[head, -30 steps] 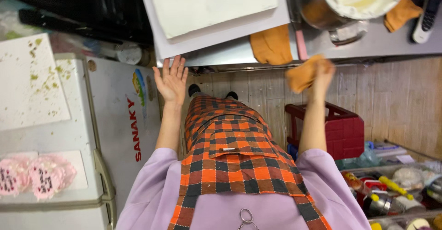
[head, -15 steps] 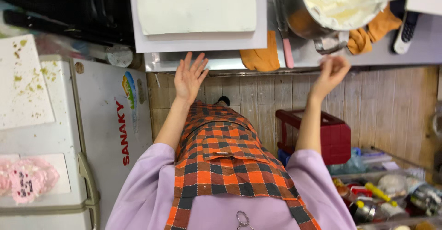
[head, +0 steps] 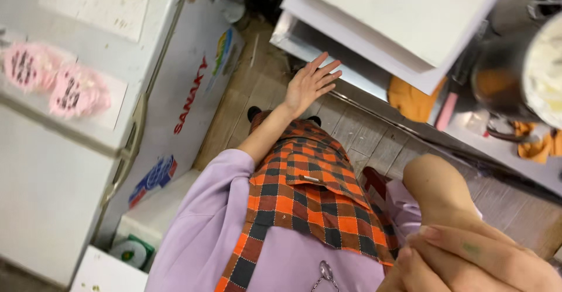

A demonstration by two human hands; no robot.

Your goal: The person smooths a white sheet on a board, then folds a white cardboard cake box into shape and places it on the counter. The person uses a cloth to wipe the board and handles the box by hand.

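Orange-and-black plaid apron [head: 307, 195] over a lilac top fills the centre of the head view, seen from above. Left hand [head: 310, 84] sits at about 12 o'clock from the apron, arm stretched out, palm open, fingers spread, holding nothing, just beside the metal edge of the steel counter [head: 304, 40]. Right hand [head: 468, 260] is at 4 o'clock, very close to the lens and blurred, fingers curled loosely together; cannot tell whether it grips anything, nothing visible in it. Stacked white boards [head: 410, 17] lie on the counter at 1 o'clock. Orange cloth [head: 413, 102] hangs at the counter edge, right of the left hand, with a pink handle [head: 448, 110] just beside it. Metal pot [head: 527, 75] with white contents at 2–3 o'clock; another orange cloth [head: 535, 146] below it. White chest freezer [head: 88, 122] at 9 o'clock, two pink round items [head: 55, 81] on its lid. Wood-look tile floor [head: 357, 134] between freezer and counter.
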